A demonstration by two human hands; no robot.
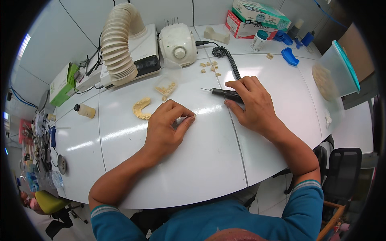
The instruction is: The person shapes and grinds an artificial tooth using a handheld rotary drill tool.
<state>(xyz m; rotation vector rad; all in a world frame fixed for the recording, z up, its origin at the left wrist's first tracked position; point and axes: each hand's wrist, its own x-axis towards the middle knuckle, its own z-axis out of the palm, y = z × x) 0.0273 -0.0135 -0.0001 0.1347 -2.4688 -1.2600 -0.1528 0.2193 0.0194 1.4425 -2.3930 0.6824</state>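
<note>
- Gripping the black handpiece [225, 94], my right hand [253, 105] has fingers curled round it, tip idle.
- My left hand [167, 126] pinches something tiny I can't identify; the dental arch cast [141, 108] at its ten o'clock lies untouched.

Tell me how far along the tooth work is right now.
Done: nothing shows as finished; I cannot tell worked pieces from raw ones. In hand: the left hand pinches something small, too small to identify, at its fingertips, while the right hand rests on the rotary handpiece lying on the table. Left: the arch-shaped tooth model and the scattered loose teeth lie untouched.
</note>
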